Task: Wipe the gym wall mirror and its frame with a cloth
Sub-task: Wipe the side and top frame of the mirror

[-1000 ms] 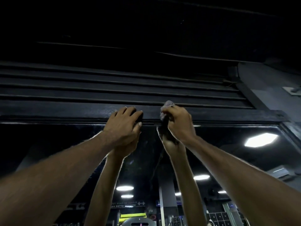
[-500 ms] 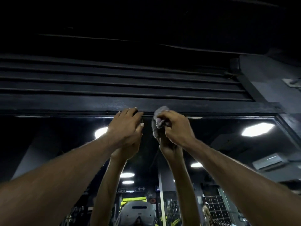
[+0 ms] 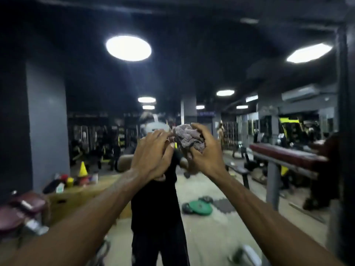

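Grey cloth [image 3: 189,140] sits bunched in the right hand [image 3: 203,156], fingers curled round it; the left hand [image 3: 153,150], just beside, reaches to the cloth's edge, grip unclear; the mirror [image 3: 48,112] lies straight ahead of both, its frame [image 3: 345,112] off right, nearer the cloth-holding hand.

Reaching up and forward with both forearms, converging mid-view, hands held just beside each other. Gripping bunched cloth [image 3: 189,140] in right hand [image 3: 203,156], fingers curled round it. Stretching left hand [image 3: 153,150] toward cloth's left edge, fingers loosely extended, tips right at it; can't tell contact or pinch.
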### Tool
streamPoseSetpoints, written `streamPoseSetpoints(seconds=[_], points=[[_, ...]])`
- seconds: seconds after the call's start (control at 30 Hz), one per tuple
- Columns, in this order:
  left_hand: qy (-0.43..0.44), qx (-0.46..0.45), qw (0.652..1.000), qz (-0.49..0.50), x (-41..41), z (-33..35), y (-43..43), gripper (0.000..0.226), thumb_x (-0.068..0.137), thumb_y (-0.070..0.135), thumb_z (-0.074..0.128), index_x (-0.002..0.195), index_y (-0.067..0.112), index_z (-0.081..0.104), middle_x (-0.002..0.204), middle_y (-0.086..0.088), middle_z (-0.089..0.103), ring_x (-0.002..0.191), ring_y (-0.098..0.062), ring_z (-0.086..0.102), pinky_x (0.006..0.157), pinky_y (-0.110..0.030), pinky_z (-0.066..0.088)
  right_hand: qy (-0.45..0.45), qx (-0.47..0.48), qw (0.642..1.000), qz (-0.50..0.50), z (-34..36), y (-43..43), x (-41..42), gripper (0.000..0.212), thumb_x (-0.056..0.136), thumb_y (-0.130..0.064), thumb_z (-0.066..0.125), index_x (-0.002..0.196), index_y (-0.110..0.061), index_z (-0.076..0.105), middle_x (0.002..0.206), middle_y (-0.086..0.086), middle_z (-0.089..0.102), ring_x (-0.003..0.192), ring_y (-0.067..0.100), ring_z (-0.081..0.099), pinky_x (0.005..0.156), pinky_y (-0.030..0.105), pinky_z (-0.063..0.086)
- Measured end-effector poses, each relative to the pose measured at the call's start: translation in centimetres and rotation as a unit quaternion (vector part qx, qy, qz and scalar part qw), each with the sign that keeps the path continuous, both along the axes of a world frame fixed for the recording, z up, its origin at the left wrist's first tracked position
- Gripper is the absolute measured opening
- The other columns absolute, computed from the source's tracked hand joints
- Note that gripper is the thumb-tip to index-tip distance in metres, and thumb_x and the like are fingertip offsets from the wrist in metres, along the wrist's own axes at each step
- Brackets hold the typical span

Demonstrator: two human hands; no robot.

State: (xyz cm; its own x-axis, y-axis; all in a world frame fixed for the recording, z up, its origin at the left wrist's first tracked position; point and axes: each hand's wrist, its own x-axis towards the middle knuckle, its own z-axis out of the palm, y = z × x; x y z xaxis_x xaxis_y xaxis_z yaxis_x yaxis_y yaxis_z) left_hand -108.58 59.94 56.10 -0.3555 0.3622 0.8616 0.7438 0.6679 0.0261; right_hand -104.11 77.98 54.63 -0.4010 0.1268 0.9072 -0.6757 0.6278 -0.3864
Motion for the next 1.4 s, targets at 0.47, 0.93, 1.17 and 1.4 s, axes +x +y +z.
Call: streamPoseSetpoints(seconds=[0.47,0.93,1.17,1.4], points=[[-0.622,0.242,0.737,-0.107,7.6,-31.2,-1.2,0.060,0.084,0.064,0.063,0.082,0.004,0.067,0.078,-0.015,0.067,0.074,-0.025,0.065,0.085,-0.054,0.058,-0.290,-0.049,0.956,-0.013,-32.9,-3.5,9.8,0.056,0.082,-0.001,0.071,0.132,-0.022,0.058,0.109,-0.010,0.070,0.093,0.007,0.068,0.081,0.033,0.059],[-0.747,0.212,0.629,-0.029,14.3,-39.7,-1.2,0.020,0.090,0.011,0.069,0.108,0.013,0.077,0.085,0.001,0.070,0.076,-0.014,0.061,0.057,-0.022,0.044,-0.486,-0.235,0.837,-0.088,-40.0,1.5,15.4,0.007,0.090,-0.020,0.076,0.089,-0.014,0.078,0.079,0.000,0.075,0.078,0.018,0.070,0.074,0.036,0.060],[-0.673,0.063,0.736,-0.024,14.3,-40.8,-1.7,0.034,0.086,-0.011,0.056,0.076,0.017,0.072,0.079,-0.001,0.067,0.073,-0.012,0.058,0.064,-0.020,0.046,-0.546,-0.396,0.737,0.042,-38.8,2.0,15.1,0.008,0.089,-0.010,0.078,0.086,-0.004,0.075,0.075,0.010,0.075,0.070,0.021,0.070,0.060,0.028,0.060],[-0.650,-0.036,0.759,-0.008,13.1,-41.3,-3.1,0.010,0.091,0.005,0.068,0.083,0.002,0.073,0.075,-0.001,0.063,0.072,-0.014,0.057,0.073,-0.032,0.048,-0.547,-0.255,0.790,-0.111,-39.5,2.8,14.1,0.023,0.074,-0.029,0.091,0.080,-0.011,0.078,0.072,0.004,0.075,0.070,0.019,0.072,0.062,0.030,0.057]])
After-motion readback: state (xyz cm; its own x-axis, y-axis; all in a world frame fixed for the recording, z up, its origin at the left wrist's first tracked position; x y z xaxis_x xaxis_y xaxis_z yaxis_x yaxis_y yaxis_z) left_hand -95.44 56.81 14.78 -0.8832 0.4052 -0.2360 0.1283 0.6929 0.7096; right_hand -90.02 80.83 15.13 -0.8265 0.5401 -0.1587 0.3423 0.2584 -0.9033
